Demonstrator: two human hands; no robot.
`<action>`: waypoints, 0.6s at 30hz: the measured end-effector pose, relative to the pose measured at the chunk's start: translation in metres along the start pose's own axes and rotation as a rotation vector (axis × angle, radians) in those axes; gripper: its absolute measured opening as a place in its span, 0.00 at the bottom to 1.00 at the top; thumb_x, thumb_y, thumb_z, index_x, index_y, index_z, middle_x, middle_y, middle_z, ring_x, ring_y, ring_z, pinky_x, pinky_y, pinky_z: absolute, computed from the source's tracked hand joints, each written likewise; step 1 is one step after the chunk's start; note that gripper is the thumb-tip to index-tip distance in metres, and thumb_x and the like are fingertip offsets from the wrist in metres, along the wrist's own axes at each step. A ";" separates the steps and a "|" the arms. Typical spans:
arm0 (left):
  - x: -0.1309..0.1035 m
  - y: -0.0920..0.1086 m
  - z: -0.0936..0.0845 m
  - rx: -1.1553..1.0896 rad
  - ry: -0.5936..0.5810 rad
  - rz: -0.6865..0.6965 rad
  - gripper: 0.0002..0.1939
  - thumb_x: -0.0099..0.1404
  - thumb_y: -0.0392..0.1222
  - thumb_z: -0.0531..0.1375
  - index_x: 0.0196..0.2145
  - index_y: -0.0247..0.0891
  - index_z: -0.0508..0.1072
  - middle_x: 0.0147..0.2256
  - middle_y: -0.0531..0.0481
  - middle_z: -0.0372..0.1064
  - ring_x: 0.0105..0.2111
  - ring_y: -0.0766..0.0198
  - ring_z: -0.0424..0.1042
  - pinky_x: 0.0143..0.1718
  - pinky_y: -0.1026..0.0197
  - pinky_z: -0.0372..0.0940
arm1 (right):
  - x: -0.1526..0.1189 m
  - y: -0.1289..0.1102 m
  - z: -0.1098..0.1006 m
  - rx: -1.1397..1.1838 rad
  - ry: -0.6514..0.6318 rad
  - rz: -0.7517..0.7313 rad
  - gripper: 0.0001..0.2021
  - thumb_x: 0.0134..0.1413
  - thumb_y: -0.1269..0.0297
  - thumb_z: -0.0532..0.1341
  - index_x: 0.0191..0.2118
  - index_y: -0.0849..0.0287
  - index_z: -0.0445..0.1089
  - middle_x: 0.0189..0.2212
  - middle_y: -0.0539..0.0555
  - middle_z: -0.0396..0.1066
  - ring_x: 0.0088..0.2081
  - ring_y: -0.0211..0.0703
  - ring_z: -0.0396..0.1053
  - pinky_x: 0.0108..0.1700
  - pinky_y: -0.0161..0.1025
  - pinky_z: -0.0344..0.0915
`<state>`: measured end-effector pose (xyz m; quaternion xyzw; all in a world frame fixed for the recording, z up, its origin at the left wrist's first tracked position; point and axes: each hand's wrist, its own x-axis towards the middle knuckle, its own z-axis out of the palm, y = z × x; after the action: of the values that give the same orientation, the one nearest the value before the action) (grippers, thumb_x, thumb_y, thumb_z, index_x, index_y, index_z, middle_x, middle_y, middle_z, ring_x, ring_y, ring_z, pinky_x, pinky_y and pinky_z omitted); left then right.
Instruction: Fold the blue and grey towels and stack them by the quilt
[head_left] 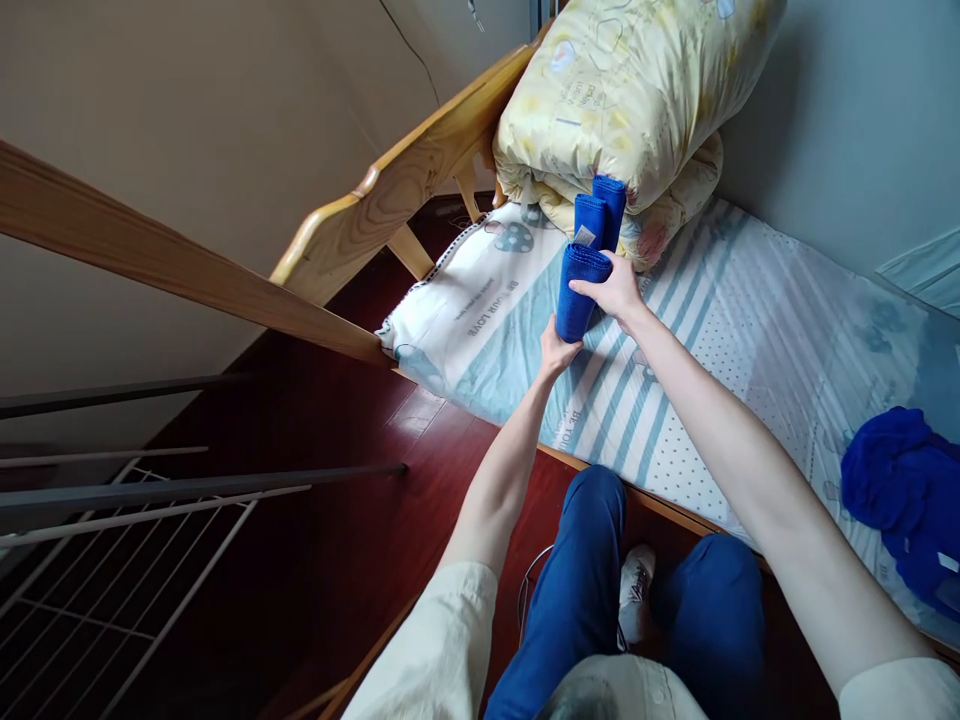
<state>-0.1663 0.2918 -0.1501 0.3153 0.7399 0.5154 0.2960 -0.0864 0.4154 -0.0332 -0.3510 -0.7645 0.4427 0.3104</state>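
Both my hands hold a blue folded towel (pixel 576 300) above the bed, its layered end facing up. My left hand (pixel 561 350) is closed around its lower end. My right hand (pixel 615 290) grips its upper right side, thumb across the front. Just beyond it, two more blue folded towels, a nearer one (pixel 589 215) with a pale label and a farther one (pixel 611 205), stand against the yellow quilt (pixel 592 130). Some of their lower parts are hidden by the held towel and my right hand.
The bed (pixel 480 330) has a white and teal patterned sheet and a wooden headboard (pixel 420 150). A loose pile of blue cloth (pixel 900 480) lies at the right. At lower left are a white wire rack (pixel 150 580) and a grey bar (pixel 225 485). A wooden beam (pixel 172 260) slants across the left.
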 end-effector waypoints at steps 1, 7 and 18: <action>0.002 -0.001 0.000 -0.001 -0.003 -0.004 0.26 0.48 0.31 0.69 0.45 0.39 0.69 0.33 0.54 0.71 0.32 0.61 0.71 0.34 0.60 0.67 | 0.001 0.003 0.002 0.004 0.005 0.003 0.32 0.42 0.52 0.78 0.53 0.57 0.73 0.51 0.54 0.76 0.59 0.53 0.72 0.67 0.55 0.67; 0.006 -0.012 0.004 0.004 -0.015 -0.023 0.26 0.49 0.29 0.70 0.46 0.39 0.69 0.33 0.54 0.71 0.33 0.60 0.71 0.39 0.57 0.69 | -0.002 0.022 0.016 0.005 0.035 0.039 0.32 0.43 0.53 0.77 0.54 0.55 0.72 0.53 0.53 0.75 0.61 0.53 0.72 0.68 0.55 0.66; 0.008 -0.026 0.007 0.016 -0.037 -0.031 0.31 0.51 0.32 0.71 0.52 0.39 0.68 0.39 0.49 0.73 0.39 0.54 0.75 0.45 0.50 0.73 | -0.008 0.031 0.023 0.057 0.035 0.107 0.41 0.41 0.54 0.78 0.62 0.53 0.68 0.59 0.54 0.73 0.64 0.54 0.69 0.70 0.56 0.64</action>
<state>-0.1704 0.2951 -0.1778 0.3156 0.7432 0.4988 0.3149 -0.0922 0.4093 -0.0719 -0.3902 -0.7262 0.4741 0.3092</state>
